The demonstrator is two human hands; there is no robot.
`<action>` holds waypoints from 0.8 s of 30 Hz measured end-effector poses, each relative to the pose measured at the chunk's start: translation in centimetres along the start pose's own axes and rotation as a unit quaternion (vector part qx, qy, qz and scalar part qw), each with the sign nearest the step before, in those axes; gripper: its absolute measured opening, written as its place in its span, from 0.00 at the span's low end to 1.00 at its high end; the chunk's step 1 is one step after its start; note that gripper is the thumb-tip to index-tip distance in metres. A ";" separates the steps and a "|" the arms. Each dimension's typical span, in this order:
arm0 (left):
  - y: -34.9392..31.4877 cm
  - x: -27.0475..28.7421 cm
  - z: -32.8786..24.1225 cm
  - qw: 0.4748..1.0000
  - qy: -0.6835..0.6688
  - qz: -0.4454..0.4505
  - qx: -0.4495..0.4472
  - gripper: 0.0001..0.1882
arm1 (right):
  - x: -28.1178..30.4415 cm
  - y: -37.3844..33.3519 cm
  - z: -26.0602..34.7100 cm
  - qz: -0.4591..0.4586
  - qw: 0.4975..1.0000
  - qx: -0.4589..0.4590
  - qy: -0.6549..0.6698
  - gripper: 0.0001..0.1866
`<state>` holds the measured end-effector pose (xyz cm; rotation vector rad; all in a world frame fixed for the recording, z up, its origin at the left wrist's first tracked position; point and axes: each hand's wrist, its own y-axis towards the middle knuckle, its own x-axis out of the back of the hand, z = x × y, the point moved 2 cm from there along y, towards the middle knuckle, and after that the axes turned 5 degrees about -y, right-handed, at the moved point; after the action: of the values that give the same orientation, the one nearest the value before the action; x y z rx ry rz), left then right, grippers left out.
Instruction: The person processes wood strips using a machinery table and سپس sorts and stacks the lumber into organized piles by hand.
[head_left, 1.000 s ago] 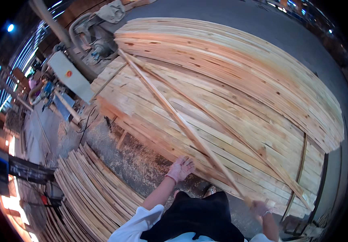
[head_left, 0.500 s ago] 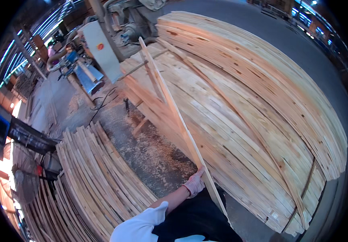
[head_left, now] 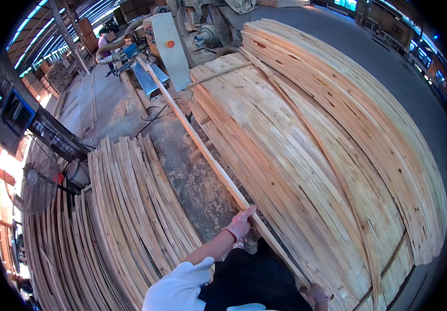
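Note:
A long, narrow wooden board [head_left: 208,155] runs slantwise from near my body toward the machine at the far left. My left hand [head_left: 241,224], in a pale pinkish glove, is closed on it at about the nearer third, its fingers along the board's side. At the board's near end is my right hand [head_left: 315,293], low in the view; its fingers are curled at the end and partly hidden. The board's far end lies over a blue metal table [head_left: 151,80] of the machine; whether it touches is hard to tell.
On the right lies a wide stack of planed boards [head_left: 285,160], with a higher stack [head_left: 358,103] behind it. Another row of boards [head_left: 130,202] is at the left, near a caged fan [head_left: 32,176]. A white machine panel [head_left: 169,52] stands ahead; sawdust covers the floor [head_left: 192,192].
The board's far end has swung left, from over the stack to the machine's blue table. My right hand has come into view at its near end. The view has turned somewhat left.

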<state>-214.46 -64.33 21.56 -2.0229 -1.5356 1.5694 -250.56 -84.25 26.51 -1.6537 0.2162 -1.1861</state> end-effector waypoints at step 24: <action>0.9 -2.3 -9.7 0.981 0.176 0.075 0.044 0.16 | 5.6 -11.2 -8.8 -0.121 0.947 -0.025 0.296 0.20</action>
<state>-206.12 -62.29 26.69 -2.2597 -1.1899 1.2116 -259.00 -88.37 38.60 -1.3500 0.4274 -1.8660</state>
